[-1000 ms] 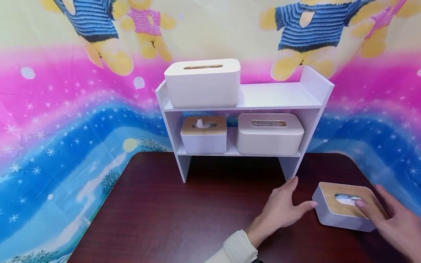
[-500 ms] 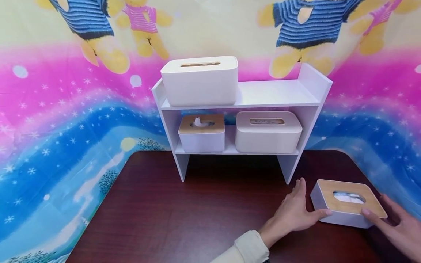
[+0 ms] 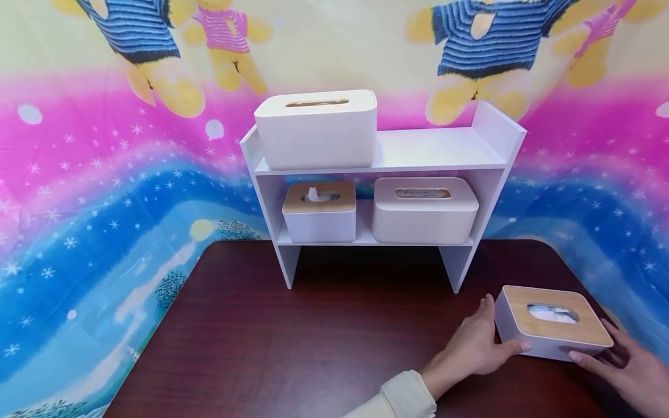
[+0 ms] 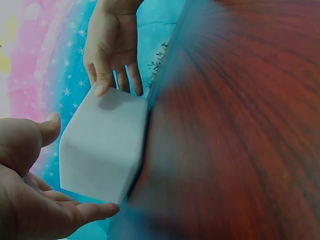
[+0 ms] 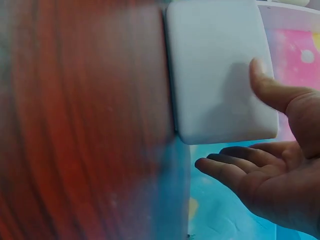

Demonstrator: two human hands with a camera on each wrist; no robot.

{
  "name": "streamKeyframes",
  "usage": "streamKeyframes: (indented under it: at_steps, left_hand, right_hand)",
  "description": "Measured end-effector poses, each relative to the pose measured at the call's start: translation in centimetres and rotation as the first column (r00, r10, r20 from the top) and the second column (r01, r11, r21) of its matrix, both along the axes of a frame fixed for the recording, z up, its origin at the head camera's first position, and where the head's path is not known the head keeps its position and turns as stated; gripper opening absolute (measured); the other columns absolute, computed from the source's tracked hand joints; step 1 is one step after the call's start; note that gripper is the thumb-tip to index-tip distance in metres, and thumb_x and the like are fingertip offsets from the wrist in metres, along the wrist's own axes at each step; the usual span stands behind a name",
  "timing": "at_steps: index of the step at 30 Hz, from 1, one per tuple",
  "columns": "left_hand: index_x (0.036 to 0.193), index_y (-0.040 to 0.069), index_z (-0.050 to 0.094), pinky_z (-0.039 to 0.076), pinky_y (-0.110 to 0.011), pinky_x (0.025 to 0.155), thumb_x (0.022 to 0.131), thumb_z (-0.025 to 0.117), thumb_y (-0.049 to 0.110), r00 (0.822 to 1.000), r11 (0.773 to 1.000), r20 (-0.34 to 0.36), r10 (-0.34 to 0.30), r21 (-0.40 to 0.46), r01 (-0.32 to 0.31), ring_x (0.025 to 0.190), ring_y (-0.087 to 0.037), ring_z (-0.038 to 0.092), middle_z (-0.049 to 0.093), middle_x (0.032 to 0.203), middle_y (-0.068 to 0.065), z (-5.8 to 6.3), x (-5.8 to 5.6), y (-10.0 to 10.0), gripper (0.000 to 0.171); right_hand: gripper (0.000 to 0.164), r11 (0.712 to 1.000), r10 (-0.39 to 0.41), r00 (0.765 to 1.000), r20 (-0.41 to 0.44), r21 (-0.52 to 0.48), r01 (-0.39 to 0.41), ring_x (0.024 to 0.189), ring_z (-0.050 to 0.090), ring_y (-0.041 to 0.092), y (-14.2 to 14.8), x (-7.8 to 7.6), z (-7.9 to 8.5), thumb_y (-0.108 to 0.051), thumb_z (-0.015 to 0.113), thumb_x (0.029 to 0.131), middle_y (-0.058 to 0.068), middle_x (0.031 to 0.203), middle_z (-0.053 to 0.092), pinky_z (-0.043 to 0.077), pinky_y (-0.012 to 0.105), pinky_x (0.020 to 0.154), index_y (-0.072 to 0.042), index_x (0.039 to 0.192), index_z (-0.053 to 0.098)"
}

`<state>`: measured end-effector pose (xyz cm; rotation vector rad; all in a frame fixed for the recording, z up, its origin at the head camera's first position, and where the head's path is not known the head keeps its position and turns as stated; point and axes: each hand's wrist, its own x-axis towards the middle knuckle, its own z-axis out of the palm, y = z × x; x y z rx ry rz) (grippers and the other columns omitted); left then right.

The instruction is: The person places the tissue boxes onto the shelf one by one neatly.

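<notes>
A white tissue box (image 3: 551, 325) with a wood-look lid sits on the dark table's right side, its oval slot showing tissue. Around its left end is my left hand (image 3: 465, 345), fingers extended along that side and thumb at the front face. My right hand (image 3: 622, 360) is at the opposite end, thumb by the front right corner and fingers beside the right side. In the left wrist view, both hands flank the white box (image 4: 102, 140). The right wrist view has my thumb over the front face of the box (image 5: 220, 70) and loosely straight fingers along its end.
A white two-tier shelf (image 3: 439, 148) stands at the back of the table (image 3: 313, 348). It carries a large cream tissue box (image 3: 319, 136) on top, plus a small wood-lidded box (image 3: 321, 223) and another cream box (image 3: 425, 220) below. A printed cloth (image 3: 104, 174) hangs behind.
My left hand has moved right, up to the box's left end. My right thumb has gone from the lid down to the front side. The box has barely shifted.
</notes>
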<state>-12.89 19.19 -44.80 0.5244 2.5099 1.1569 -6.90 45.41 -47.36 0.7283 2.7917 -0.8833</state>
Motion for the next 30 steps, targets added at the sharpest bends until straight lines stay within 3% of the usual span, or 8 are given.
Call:
streamKeyframes:
  at_steps: [4, 7, 12, 17, 24, 28, 30]
  left_hand:
    - [0.169, 0.026, 0.033, 0.053, -0.026, 0.113, 0.095, 0.077, 0.058, 1.000, 1.000, -0.007, -0.003, -0.024, 0.003, 0.146, -0.003, 0.052, 0.042, 0.169, 0.012, -0.3, 0.3, 0.3, 0.092]
    - [0.167, 0.027, 0.039, 0.053, -0.027, 0.112, 0.096, 0.075, 0.058, 1.000, 0.998, -0.009, -0.026, -0.051, 0.025, 0.146, -0.004, 0.053, 0.044, 0.168, 0.012, -0.3, 0.4, 0.4, 0.085]
    - [0.164, 0.028, 0.044, 0.056, -0.023, 0.106, 0.098, 0.075, 0.054, 0.997, 0.998, -0.036, -0.063, -0.025, 0.062, 0.140, 0.001, 0.056, 0.049, 0.164, 0.013, -0.4, 0.6, 0.3, 0.077]
    - [0.159, 0.027, 0.051, 0.058, -0.020, 0.098, 0.098, 0.077, 0.047, 0.997, 1.000, -0.081, -0.011, 0.010, 0.012, 0.128, 0.003, 0.062, 0.060, 0.154, 0.014, -0.4, 0.9, 0.1, 0.069]
    - [0.150, 0.026, 0.063, 0.059, -0.018, 0.090, 0.099, 0.077, 0.043, 0.987, 0.997, -0.143, 0.069, 0.043, -0.063, 0.115, 0.006, 0.066, 0.072, 0.139, 0.012, -0.2, 1.0, -0.8, 0.056]
    - [0.147, 0.025, 0.067, 0.058, -0.015, 0.082, 0.100, 0.076, 0.043, 0.970, 0.995, -0.226, 0.093, 0.064, -0.080, 0.107, 0.007, 0.067, 0.078, 0.125, 0.010, -0.2, 0.9, -1.8, 0.051]
    - [0.145, 0.023, 0.069, 0.057, -0.013, 0.080, 0.100, 0.075, 0.043, 0.957, 0.994, -0.275, 0.098, 0.074, -0.080, 0.104, 0.008, 0.067, 0.080, 0.121, 0.009, -0.1, 0.8, -2.4, 0.050]
  right_hand:
    - [0.120, 1.000, -0.004, 1.000, 0.021, -0.001, 0.004, 0.134, 0.039, 0.073, 0.2, -0.3, -0.6, -0.060, 0.068, 0.101, 0.055, 0.151, 0.025, 0.042, 0.076, 0.105, 0.017, 0.162, -0.002]
    - [0.110, 1.000, 0.011, 0.999, -0.039, -0.006, -0.011, 0.127, 0.048, 0.071, 0.3, -0.3, -1.2, -0.052, 0.067, 0.104, 0.057, 0.145, 0.033, 0.049, 0.071, 0.098, 0.021, 0.160, 0.008]
    - [0.093, 0.999, 0.037, 0.993, -0.109, 0.013, -0.036, 0.112, 0.063, 0.066, -0.1, 0.0, -1.3, -0.037, 0.070, 0.105, 0.054, 0.138, 0.046, 0.056, 0.067, 0.087, 0.024, 0.156, 0.021]
    - [0.084, 1.000, 0.024, 0.996, -0.082, 0.013, -0.023, 0.104, 0.067, 0.060, -1.2, 0.2, -0.5, -0.030, 0.071, 0.106, 0.050, 0.135, 0.053, 0.054, 0.070, 0.088, 0.024, 0.154, 0.029]
    - [0.075, 1.000, 0.010, 0.996, -0.087, -0.017, -0.012, 0.085, 0.074, 0.041, -2.7, 0.2, 0.6, -0.018, 0.069, 0.106, 0.049, 0.128, 0.060, 0.063, 0.057, 0.077, 0.025, 0.153, 0.029]
    - [0.076, 1.000, 0.016, 0.995, -0.100, 0.010, -0.015, 0.087, 0.076, 0.039, -3.7, 0.5, 1.5, -0.023, 0.067, 0.108, 0.048, 0.130, 0.059, 0.064, 0.053, 0.075, 0.022, 0.154, 0.028]
    - [0.076, 0.999, 0.017, 0.995, -0.102, 0.029, -0.014, 0.084, 0.072, 0.035, -4.2, 0.7, 1.9, -0.027, 0.066, 0.109, 0.047, 0.129, 0.060, 0.065, 0.043, 0.067, 0.020, 0.155, 0.028]
